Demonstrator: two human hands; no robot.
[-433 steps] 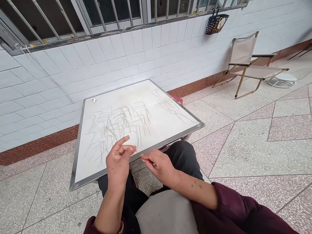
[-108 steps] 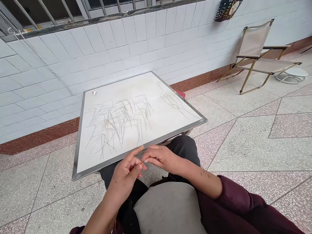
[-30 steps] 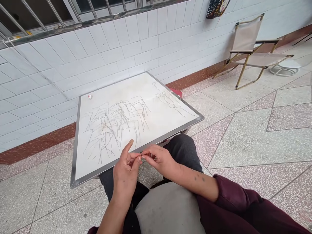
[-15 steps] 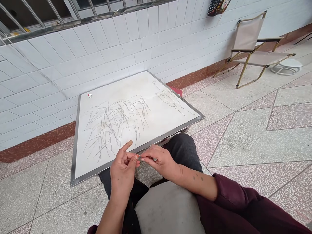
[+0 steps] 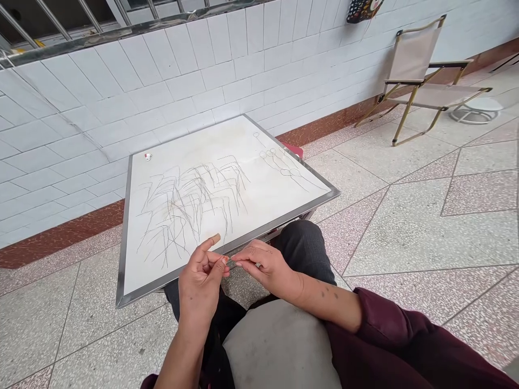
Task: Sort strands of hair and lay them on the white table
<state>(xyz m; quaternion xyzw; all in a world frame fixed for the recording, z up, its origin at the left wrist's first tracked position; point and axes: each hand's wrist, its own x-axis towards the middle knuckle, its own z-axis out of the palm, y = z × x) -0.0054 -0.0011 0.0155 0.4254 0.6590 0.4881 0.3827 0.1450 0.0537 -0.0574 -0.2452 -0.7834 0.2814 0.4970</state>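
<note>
Leftmost, small white trinket [image 5: 148, 156] at the table's [image 5: 122, 270] far left corner. Dark bent strands [image 5: 201, 178] next, spread over the table. Left hand [image 5: 199, 283] just past the near edge: thumb pinches a thin bit [image 5: 229, 262] against a finger, forefinger raised. Bit lies between the two sets of fingertips, seemingly crosswise; ends hidden. Right hand [image 5: 272, 270] close by, thumb and finger drawn together at the bit; grip or mere touch, cannot tell. Neither hand clearly nearer. Looped strands [image 5: 285, 172] farther right, beyond the right hand, well apart from the bit. Chair [image 5: 414, 59] rightward, by the wall.
</note>
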